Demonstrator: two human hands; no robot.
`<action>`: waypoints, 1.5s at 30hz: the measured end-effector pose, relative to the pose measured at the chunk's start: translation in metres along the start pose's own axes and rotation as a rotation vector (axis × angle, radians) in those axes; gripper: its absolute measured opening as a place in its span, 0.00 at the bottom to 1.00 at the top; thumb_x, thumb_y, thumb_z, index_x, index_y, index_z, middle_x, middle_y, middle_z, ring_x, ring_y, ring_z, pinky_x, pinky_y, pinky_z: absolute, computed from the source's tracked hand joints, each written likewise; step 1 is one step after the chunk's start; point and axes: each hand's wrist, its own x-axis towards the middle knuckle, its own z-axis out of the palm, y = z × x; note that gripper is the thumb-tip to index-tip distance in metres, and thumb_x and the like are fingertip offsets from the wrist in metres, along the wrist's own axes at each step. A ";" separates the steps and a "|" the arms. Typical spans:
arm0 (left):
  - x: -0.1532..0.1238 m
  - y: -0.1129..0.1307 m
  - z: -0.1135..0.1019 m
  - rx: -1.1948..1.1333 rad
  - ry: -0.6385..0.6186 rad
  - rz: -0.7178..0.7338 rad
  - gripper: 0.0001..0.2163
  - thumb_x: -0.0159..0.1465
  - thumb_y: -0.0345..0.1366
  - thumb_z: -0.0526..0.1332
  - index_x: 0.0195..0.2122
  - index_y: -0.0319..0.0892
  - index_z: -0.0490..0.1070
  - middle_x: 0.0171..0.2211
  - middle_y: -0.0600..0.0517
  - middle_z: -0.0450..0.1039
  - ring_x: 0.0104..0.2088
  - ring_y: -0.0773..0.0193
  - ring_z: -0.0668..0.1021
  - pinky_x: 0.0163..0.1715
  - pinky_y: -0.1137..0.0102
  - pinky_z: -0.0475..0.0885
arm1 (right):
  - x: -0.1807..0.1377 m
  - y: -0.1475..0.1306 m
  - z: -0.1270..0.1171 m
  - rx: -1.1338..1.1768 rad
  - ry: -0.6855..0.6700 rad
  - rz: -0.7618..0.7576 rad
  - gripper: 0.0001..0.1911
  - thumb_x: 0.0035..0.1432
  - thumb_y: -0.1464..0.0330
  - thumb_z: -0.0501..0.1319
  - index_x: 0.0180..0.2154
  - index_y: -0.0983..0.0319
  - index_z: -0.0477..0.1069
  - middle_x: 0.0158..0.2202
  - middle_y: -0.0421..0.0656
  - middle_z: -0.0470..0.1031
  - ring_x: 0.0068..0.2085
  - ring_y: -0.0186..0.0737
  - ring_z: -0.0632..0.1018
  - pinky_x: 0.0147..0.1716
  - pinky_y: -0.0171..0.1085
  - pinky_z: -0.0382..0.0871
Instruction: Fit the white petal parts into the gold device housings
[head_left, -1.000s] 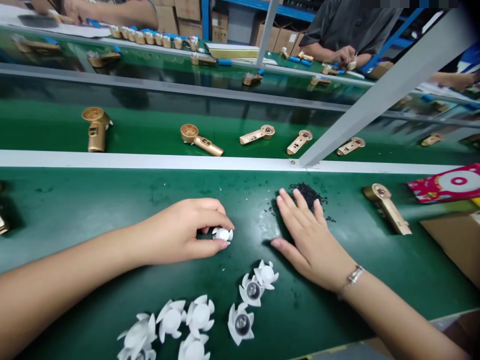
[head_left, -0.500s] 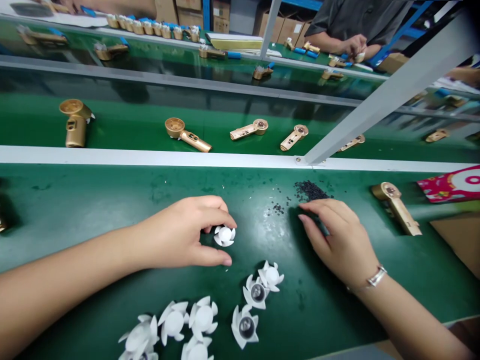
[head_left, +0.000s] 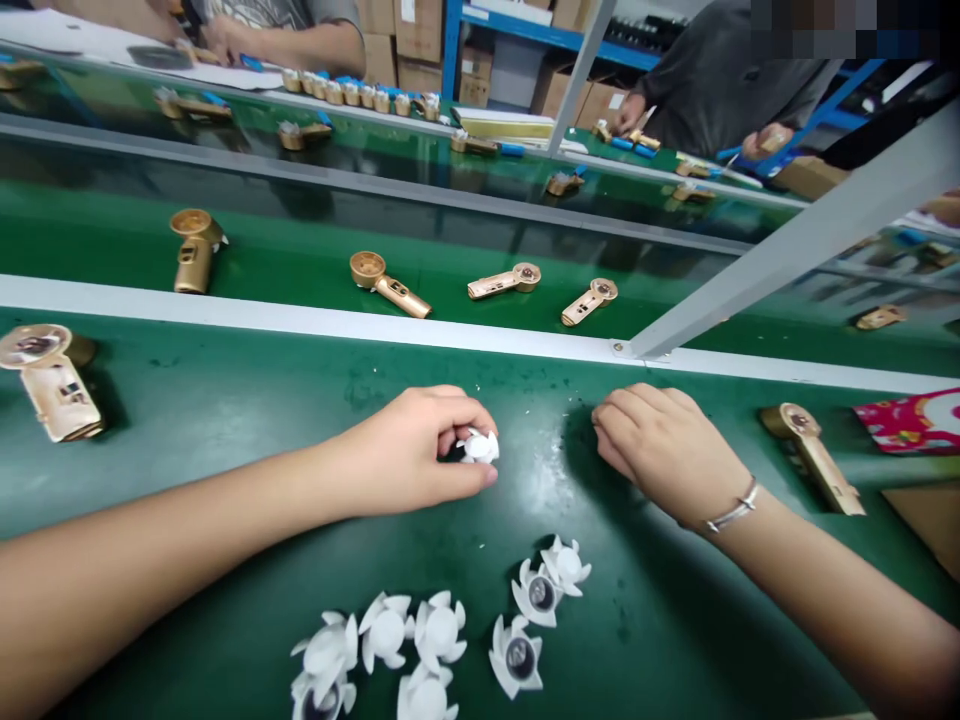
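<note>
My left hand (head_left: 439,450) is closed around a small white fan blade (head_left: 478,447), its thumb and fingers at the sides of the blade. My right hand (head_left: 652,440) is curled with knuckles up, low over the green table; its fingertips and anything within them are hidden. No black bits show around it. Between and below my hands lie more white fan blades: one face up (head_left: 566,565), two with the hollow hub showing (head_left: 517,655), and a cluster of several (head_left: 386,630) at the bottom.
A gold fan housing (head_left: 56,385) lies at left, another (head_left: 817,460) at right beside a red packet (head_left: 911,420) and cardboard (head_left: 926,520). Behind a white rail (head_left: 450,330) with a slanted post (head_left: 772,220), several gold housings rest on a green strip. Two people work across.
My left hand has closed on the white fan blade. The right fingers have curled in, and the pile of black bits no longer shows. The view has shifted, revealing more of the left housing.
</note>
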 end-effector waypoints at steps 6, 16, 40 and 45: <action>0.000 0.011 0.003 -0.829 0.058 -0.075 0.18 0.63 0.39 0.68 0.54 0.49 0.75 0.36 0.55 0.72 0.32 0.73 0.71 0.35 0.74 0.67 | 0.038 -0.041 -0.037 0.785 0.215 0.404 0.06 0.68 0.72 0.54 0.37 0.59 0.67 0.33 0.41 0.71 0.32 0.36 0.73 0.32 0.36 0.69; -0.003 0.014 0.014 -1.222 0.015 0.003 0.15 0.56 0.30 0.75 0.44 0.42 0.78 0.37 0.53 0.78 0.39 0.68 0.80 0.49 0.67 0.73 | 0.066 -0.074 -0.059 0.827 0.303 0.354 0.05 0.66 0.73 0.57 0.38 0.57 0.68 0.35 0.41 0.73 0.36 0.36 0.75 0.34 0.36 0.70; 0.017 -0.008 -0.028 -1.139 0.463 0.040 0.19 0.57 0.42 0.75 0.44 0.42 0.71 0.37 0.54 0.78 0.37 0.70 0.81 0.37 0.74 0.73 | 0.254 0.023 0.051 0.546 -0.073 0.311 0.40 0.53 0.75 0.61 0.67 0.74 0.57 0.53 0.61 0.77 0.50 0.56 0.79 0.49 0.50 0.73; 0.014 0.000 -0.043 -0.984 0.529 0.213 0.18 0.55 0.39 0.76 0.41 0.41 0.73 0.35 0.54 0.77 0.35 0.70 0.79 0.35 0.74 0.74 | 0.220 0.012 0.025 0.597 0.029 0.232 0.34 0.54 0.66 0.66 0.61 0.68 0.62 0.46 0.53 0.80 0.43 0.50 0.81 0.43 0.44 0.74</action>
